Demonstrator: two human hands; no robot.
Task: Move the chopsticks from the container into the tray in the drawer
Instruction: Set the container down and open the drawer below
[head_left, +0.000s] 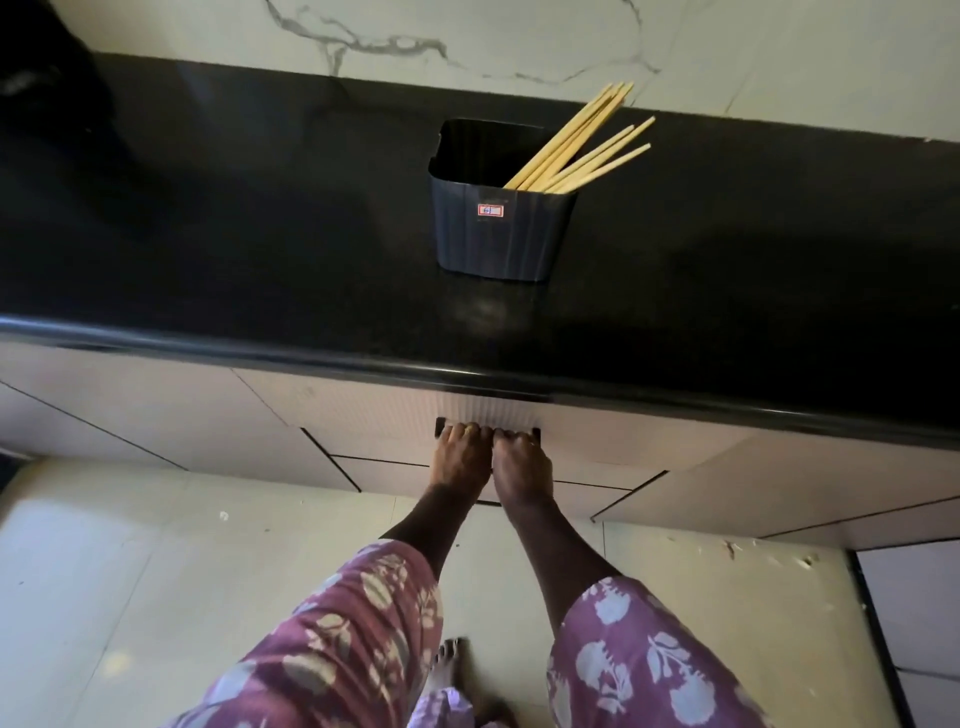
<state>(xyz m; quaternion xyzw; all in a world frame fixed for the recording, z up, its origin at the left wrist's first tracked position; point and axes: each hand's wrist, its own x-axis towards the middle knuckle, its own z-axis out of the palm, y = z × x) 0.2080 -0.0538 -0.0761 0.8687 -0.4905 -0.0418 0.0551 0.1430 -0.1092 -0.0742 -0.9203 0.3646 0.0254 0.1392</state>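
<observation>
Fingers (462, 430) of both hands are curled over a dark drawer handle (440, 425), knuckles up, tips tucked behind the bar & out of sight. Left hand (460, 457) & right hand (522, 465) sit side by side, touching or nearly so. They cover most of the bar; only its 2 ends show. Neither hand holds anything else.

Chopsticks (576, 150), a bundle of pale wooden ones, stand in a dark container (498, 234) on the counter, well apart from the hands. They lean to the right & away from the viewer. Lower ends sit down in the near-right corner; upper ends fan out past the rim. Exact count hard to tell. Container is squarish, ribbed & upright, w/ a small red-edged white sticker (490, 210) on its near face.

It rests abt mid-depth on a glossy black countertop (260, 234) w/ a rounded front edge. Behind that is a white marble-look wall (467, 36) w/ grey veins. Dark blurred shape (47, 104) at far left, can't tell what.

Under the counter edge, directly below the container, is the pale drawer front (363, 415) carrying the handle; its inside is hidden. More pale cabinet panels lie either side.

Forearms reach fwd from purple floral sleeves (353, 639). Bare foot (449, 670) stands on light floor tiles (130, 571) below.
</observation>
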